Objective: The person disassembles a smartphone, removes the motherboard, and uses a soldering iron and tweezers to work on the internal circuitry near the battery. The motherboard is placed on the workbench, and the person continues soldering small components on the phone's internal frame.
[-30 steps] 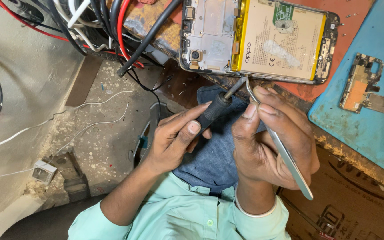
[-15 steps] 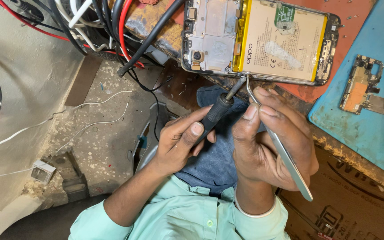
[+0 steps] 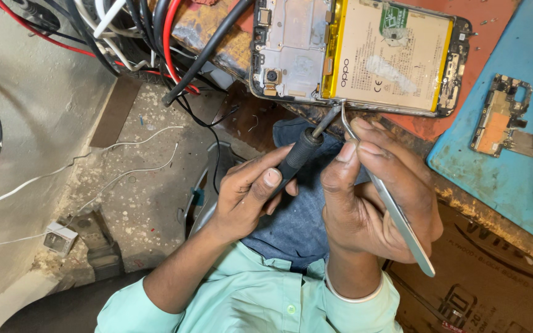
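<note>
Tweezers point(image 3: 396, 216) pinched in my right hand point(image 3: 377, 203), black-handled iron point(image 3: 300, 154) gripped in my left hand point(image 3: 248, 191); both tips meet at the opened phone point(image 3: 353, 55) edge, steadying fine work.

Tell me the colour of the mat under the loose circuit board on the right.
Light blue. The soft flat mat under the small circuit board shows best in the head view.

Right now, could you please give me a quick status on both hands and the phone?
Left hand grips black-handled tool. Right hand holds metal tweezers. Both tips at lower edge of opened phone. Nothing in the way.
</note>
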